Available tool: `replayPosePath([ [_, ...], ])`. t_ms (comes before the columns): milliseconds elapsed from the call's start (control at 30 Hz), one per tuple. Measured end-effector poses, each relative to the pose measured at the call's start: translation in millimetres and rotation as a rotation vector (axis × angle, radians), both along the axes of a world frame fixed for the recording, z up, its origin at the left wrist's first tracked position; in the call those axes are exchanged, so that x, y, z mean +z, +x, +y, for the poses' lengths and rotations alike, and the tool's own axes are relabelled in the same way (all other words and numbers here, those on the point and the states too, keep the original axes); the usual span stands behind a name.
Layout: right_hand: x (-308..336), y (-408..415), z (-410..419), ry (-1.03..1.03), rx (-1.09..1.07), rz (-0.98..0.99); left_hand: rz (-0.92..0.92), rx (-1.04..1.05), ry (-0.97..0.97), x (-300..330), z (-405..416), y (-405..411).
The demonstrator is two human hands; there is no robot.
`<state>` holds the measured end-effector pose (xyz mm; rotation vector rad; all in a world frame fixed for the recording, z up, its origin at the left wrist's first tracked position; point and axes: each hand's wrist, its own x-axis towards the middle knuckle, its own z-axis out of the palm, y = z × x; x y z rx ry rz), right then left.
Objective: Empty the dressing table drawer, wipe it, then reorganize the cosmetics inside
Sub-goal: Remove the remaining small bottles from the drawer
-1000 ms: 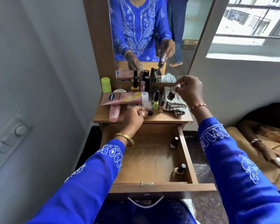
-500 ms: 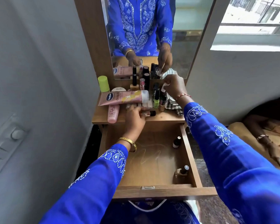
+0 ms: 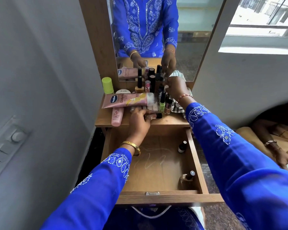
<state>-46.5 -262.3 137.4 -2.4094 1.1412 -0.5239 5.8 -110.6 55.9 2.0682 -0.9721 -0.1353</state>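
The wooden drawer (image 3: 156, 195) is pulled out; inside stand a small dark bottle (image 3: 182, 146) and, at the front right corner, a tilted bottle (image 3: 188, 176). On the dressing table top (image 3: 170, 122) lie a pink Vaseline tube (image 3: 128, 100), a smaller pink tube (image 3: 117, 116), nail polishes (image 3: 162, 103) and a striped cloth (image 3: 178, 107). My left hand (image 3: 139, 121) is closed on a small black-capped tube (image 3: 155, 116) at the top's front. My right hand (image 3: 176, 87) pinches a small white-capped item (image 3: 165, 87) among the upright bottles at the back.
A mirror (image 3: 189, 47) rises behind the table top. A green cylinder (image 3: 107, 85) and a white compact (image 3: 123, 91) sit back left. A switch plate (image 3: 7, 146) is on the left wall. Another person's hand (image 3: 279, 156) rests on bedding at the right.
My right hand has moved left and down from above the striped cloth into the cluster of bottles. My left hand stays on the black-capped tube.
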Motion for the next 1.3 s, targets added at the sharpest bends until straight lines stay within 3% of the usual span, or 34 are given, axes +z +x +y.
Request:
replayPosePath([
  [167, 1.4, -6.2, 4.7, -0.026, -0.004, -0.018, 0.034, 0.037, -0.128, -2.2, 5.2, -0.5],
  [433, -12.6, -47.6, 35.3, -0.232, -0.039, -0.490, 0.093, 0.114, -0.409, 0.2, 37.1, -18.7],
  [500, -24.6, -63.5, 54.5, -0.282, -0.031, -0.525, 0.129, 0.113, -0.428, -4.9, 50.9, -28.7],
  [700, -69.1, -110.1, 108.0, -0.032, -0.148, -0.123, 0.227, 0.126, -0.318, -39.7, 81.6, -51.7],
  [867, -80.5, -131.8, 139.0, 0.134, -0.010, 0.601, 0.198, 0.053, -0.194, -48.8, 90.5, -53.0],
  [933, -87.3, -137.0, 151.4, 0.122, 0.046, 0.778, 0.187, 0.018, -0.155, -52.1, 94.4, -53.7],
  [1100, -102.9, -141.2, 167.9, 0.115, 0.096, 0.791, 0.235, -0.036, -0.075, -55.2, 102.3, -55.8],
  [1300, -96.1, -128.7, 162.7, 0.274, 0.071, 0.466, 0.366, -0.185, 0.055, -55.1, 105.0, -62.9],
])
